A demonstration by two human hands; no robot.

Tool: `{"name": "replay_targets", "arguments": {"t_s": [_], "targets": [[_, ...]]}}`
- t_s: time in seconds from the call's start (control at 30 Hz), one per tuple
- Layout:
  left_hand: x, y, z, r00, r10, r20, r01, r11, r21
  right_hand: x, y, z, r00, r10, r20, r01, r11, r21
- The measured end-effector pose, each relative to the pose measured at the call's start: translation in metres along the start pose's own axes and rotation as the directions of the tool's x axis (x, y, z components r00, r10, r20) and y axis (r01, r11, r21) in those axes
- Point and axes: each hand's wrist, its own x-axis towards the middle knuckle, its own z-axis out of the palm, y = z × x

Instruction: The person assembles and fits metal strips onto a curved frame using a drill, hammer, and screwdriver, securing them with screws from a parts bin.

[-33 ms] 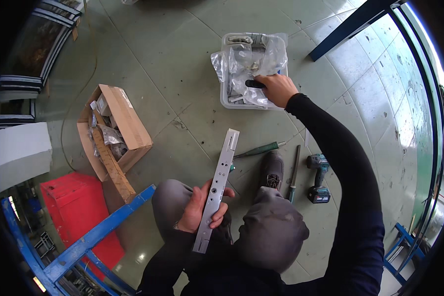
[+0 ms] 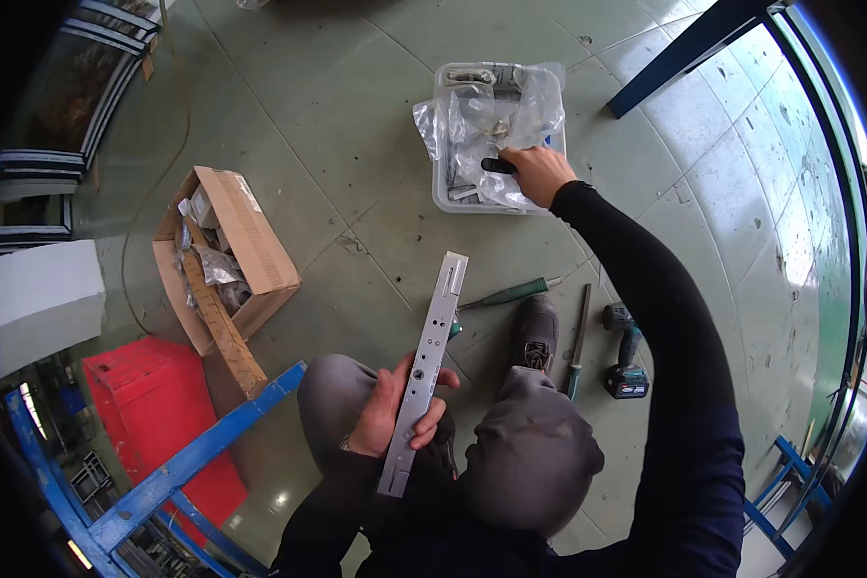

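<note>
Long flat grey metal plate w/ holes and slots [image 2: 424, 371] sits in left hand [image 2: 395, 409], fingers wrapped round its lower half, thumb on the near edge; plate runs diagonally up and away over the knees, top end free above the floor. Right hand [image 2: 539, 171] is stretched out w/ arm in black sleeve [image 2: 665, 318], reaching into clear plastic bin [image 2: 440, 188] on the grey concrete floor [image 2: 337, 144]. Fingers there closed on a small dark handle-like item [image 2: 498, 166], prob. a tool grip, too small to say more. Bin also holds crumpled clear plastic bags [image 2: 482, 111] w/ small metal parts.

Between the bin and the knees, on the floor: green-handled screwdriver [image 2: 511, 292] just beside the plate's upper end, dark shoe [image 2: 537, 332], slim long file or chisel [image 2: 578, 337], and teal-black cordless drill [image 2: 624, 352] lying right of it.

Left side: open brown cardboard box [image 2: 260, 250] w/ bagged hardware and a wooden strip [image 2: 220, 323] sticking out. Near it a red box [image 2: 149, 405], a blue metal frame [image 2: 193, 453] and a white block [image 2: 34, 303].
</note>
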Motion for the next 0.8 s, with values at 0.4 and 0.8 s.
{"name": "replay_targets", "arguments": {"t_s": [0.4,0.8], "targets": [[0.015,0.001,-0.007,0.999,-0.011,-0.047,0.01,1.0,-0.019,0.042,0.024,0.112,0.985,0.162,0.055,-0.169,0.975,0.143],[0.011,0.028,0.009,0.998,-0.049,0.034,0.045,0.993,0.113,-0.073,-0.08,-0.045,0.938,-0.273,-0.214,0.347,0.748,0.565]]}}
